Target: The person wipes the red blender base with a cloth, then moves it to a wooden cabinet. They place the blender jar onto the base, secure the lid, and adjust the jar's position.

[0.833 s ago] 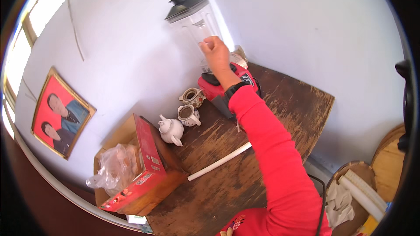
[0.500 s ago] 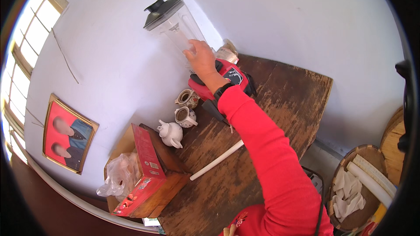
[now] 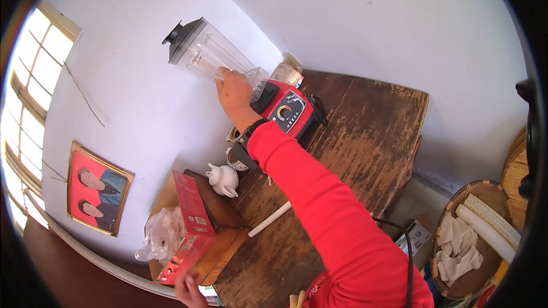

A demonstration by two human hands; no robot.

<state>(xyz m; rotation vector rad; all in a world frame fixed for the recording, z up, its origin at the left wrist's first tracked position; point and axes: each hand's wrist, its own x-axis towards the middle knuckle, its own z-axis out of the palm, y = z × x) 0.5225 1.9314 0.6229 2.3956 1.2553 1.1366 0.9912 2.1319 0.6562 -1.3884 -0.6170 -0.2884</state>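
Note:
A clear blender jug (image 3: 214,51) with a black lid (image 3: 185,40) stands at the red blender base (image 3: 288,108) on the worn wooden table (image 3: 354,125). Whether the jug is fully seated on the base cannot be made out. My right hand (image 3: 234,92) is closed on the jug's near side, low down; its fingertips are partly hidden. At the lower left edge, beside the red box (image 3: 194,205), my left hand (image 3: 188,290) shows only in part, its fingers apart and nothing seen in them. A dark handle-like piece (image 3: 244,158) shows below my right wrist.
Left of my arm are a white teapot (image 3: 222,180) and a patterned pot (image 3: 237,158). A white rod (image 3: 268,221) lies on the table. A plastic bag (image 3: 162,231) sits in the box. A basket (image 3: 448,217) with cloth stands at right; a black cable (image 3: 410,262) hangs nearby.
The view has shifted. My right hand and the jug now appear farther left, and more of the base's front shows. My left hand has come into view at the lower left.

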